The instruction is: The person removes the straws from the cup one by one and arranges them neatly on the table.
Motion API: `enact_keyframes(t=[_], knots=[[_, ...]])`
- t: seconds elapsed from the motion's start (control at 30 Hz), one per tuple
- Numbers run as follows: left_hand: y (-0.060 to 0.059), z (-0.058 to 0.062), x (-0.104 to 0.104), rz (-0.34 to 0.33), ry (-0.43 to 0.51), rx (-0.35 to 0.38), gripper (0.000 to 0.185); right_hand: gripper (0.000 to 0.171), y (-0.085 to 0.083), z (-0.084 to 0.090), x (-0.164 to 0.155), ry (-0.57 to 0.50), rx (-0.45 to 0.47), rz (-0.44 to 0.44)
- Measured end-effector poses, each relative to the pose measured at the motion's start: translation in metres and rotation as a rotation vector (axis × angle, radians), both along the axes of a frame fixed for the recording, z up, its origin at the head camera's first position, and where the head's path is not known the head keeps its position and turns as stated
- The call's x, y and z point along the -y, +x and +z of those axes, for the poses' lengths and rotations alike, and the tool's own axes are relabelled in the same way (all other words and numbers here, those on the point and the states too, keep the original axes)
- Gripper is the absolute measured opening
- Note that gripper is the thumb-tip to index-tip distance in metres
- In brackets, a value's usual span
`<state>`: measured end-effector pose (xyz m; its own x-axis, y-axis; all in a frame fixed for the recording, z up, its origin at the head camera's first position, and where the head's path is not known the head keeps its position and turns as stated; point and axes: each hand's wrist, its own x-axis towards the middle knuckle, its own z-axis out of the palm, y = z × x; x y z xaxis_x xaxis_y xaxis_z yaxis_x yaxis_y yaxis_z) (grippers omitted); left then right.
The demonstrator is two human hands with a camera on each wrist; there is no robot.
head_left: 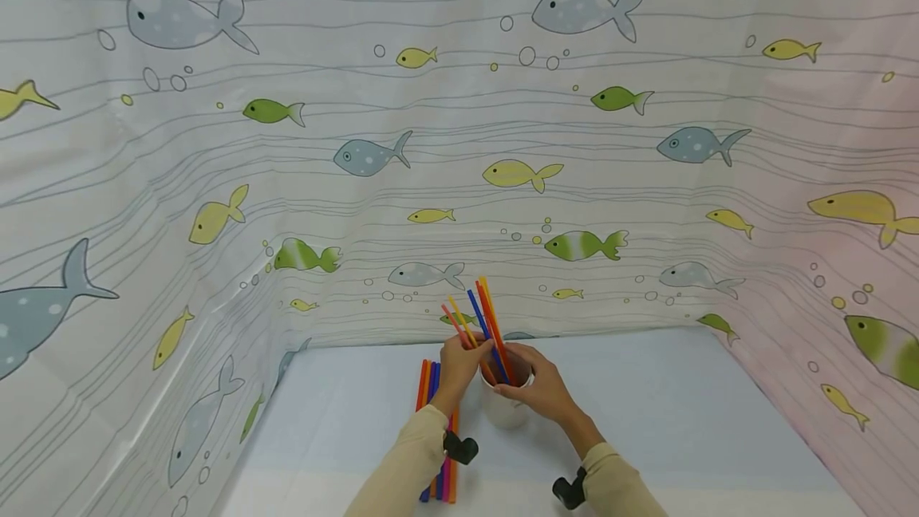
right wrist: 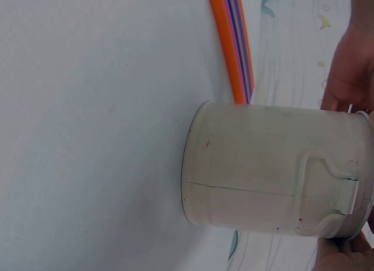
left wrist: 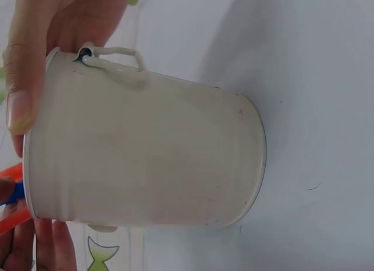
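Note:
A small off-white metal bucket (head_left: 507, 409) with side handles stands upright on the table, several long thin coloured sticks (head_left: 491, 317) rising from its mouth. My left hand (head_left: 459, 361) is at the bucket's left rim and pinches sticks in red, yellow and blue; a blue stick (left wrist: 16, 193) shows by its fingertips in the left wrist view. From the right, my right hand (head_left: 542, 385) grips the bucket's rim, thumb in front and fingers behind. The bucket's wall and handle (right wrist: 301, 192) fill much of the right wrist view. The sticks' lower ends are hidden inside.
A row of orange, blue and pink sticks (head_left: 451, 485) lies on the white table (head_left: 646, 421), left of the bucket and partly under my left forearm. A fish-patterned sheet (head_left: 459, 118) encloses the back and both sides. Each wrist carries a black strap mount (head_left: 570, 490).

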<state>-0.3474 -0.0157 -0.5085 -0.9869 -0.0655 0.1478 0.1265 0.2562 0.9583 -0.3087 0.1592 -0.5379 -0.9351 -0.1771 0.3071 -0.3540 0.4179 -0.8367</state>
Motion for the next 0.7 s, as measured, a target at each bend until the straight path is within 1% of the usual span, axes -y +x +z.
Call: enact_keyframes(t=[0.07, 0.17, 0.37, 0.5, 0.57, 0.7], knots=[[0.000, 0.001, 0.001, 0.005, 0.002, 0.003, 0.026, 0.075, 0.000, 0.000, 0.000, 0.002, 0.002, 0.001], [0.000, 0.002, 0.002, 0.016, -0.001, -0.011, 0.025, 0.075, 0.000, -0.001, 0.001, -0.001, -0.005, 0.007], [-0.003, 0.009, 0.005, 0.037, -0.002, -0.073, 0.026, 0.074, 0.000, -0.002, 0.000, -0.012, -0.012, 0.014], [-0.002, 0.020, 0.008, 0.033, 0.005, -0.061, 0.026, 0.074, 0.000, -0.003, -0.001, -0.024, -0.021, 0.017], [-0.001, 0.026, 0.009, 0.033, 0.001, -0.067, 0.024, 0.074, 0.000, -0.003, -0.002, -0.027, -0.020, 0.020], [-0.002, 0.037, 0.013, 0.048, -0.037, -0.100, 0.022, 0.075, 0.000, -0.003, -0.003, -0.020, -0.015, 0.020]])
